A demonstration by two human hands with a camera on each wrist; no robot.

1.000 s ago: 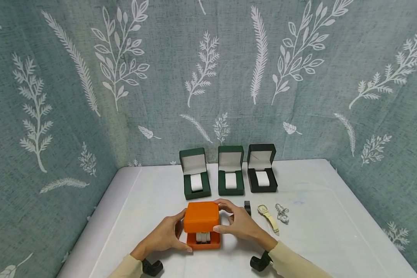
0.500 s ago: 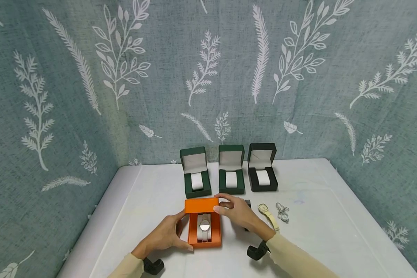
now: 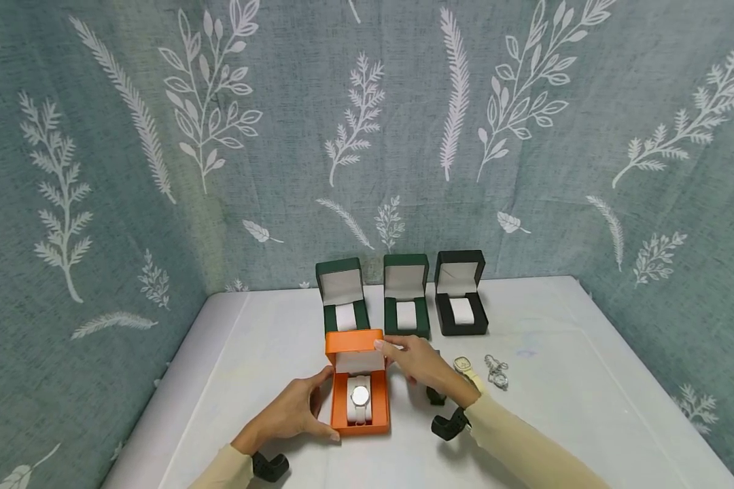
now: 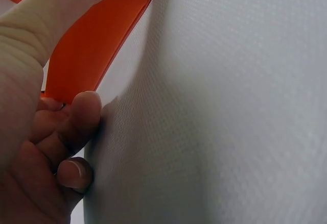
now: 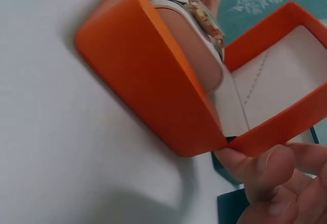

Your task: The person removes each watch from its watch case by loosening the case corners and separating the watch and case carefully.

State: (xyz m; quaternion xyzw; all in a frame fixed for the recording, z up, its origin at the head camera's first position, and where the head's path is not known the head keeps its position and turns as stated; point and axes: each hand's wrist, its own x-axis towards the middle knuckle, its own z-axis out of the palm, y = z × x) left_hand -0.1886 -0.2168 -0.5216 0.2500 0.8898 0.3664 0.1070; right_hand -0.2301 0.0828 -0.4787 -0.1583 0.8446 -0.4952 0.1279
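Observation:
An orange watch box (image 3: 361, 430) stands on the table with its lid (image 3: 353, 341) raised. Inside, a wristwatch (image 3: 359, 396) with a pale strap is wrapped round a white cushion. My left hand (image 3: 293, 406) grips the base from the left, thumb at the front corner and fingers farther back. On the other side, my right hand (image 3: 425, 363) holds the lid's right edge, thumb on its near face. From the right wrist view, the lid (image 5: 288, 132) is swung back on its hinge, with fingers at its side. The left wrist view shows mostly tablecloth and orange wall.
Two green watch boxes (image 3: 406, 328) and a black one (image 3: 461, 324), lids up with white cushions, line the back. The left green one is partly hidden by the orange lid. To the right lie a black watch (image 3: 435, 396), a yellowish watch (image 3: 462, 365) and a silver chain watch (image 3: 497, 373).
The orange lid has swung up and back with my right hand, uncovering the watch and the lid's pale lining. My left hand has stayed at the base.

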